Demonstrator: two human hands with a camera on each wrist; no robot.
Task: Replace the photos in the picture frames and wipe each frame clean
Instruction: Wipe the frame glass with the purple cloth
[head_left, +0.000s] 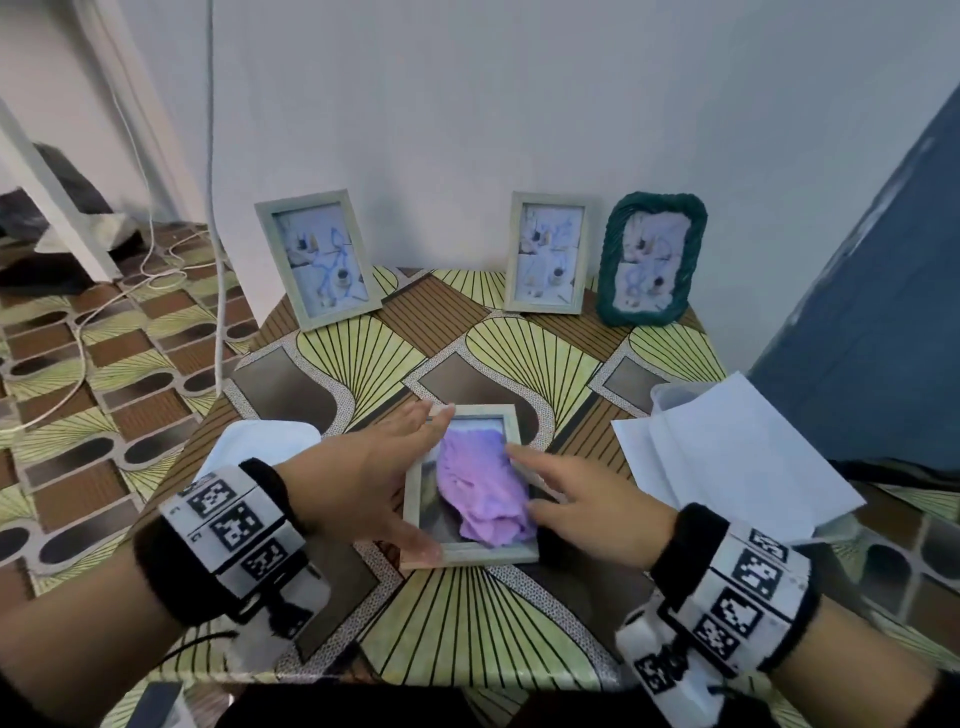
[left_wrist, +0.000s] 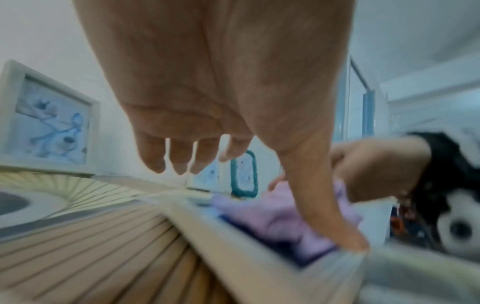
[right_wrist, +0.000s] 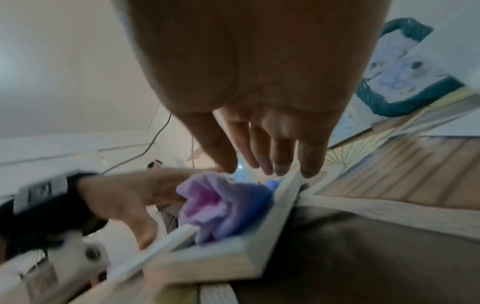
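Observation:
A light wooden picture frame (head_left: 514, 552) lies flat on the near part of the table, with a crumpled purple cloth (head_left: 480, 486) on its glass. My left hand (head_left: 410, 483) lies along the frame's left edge with straight fingers, and its thumb (left_wrist: 327, 209) presses the near left corner. My right hand (head_left: 550, 486) is over the frame's right edge with straight fingers beside the cloth, holding nothing. The wrist views show the same cloth (right_wrist: 223, 205) inside the frame (right_wrist: 207, 265). Three more frames stand by the wall: a pale one on the left (head_left: 317, 257), a pale one in the middle (head_left: 548, 252) and a green woven one (head_left: 652, 257).
White sheets of paper (head_left: 727, 452) lie at the table's right edge, partly over a clear container (head_left: 670, 395). A white folded cloth (head_left: 260, 441) sits by my left wrist. Cables run over the patterned floor on the left. A blue surface (head_left: 857, 312) stands to the right.

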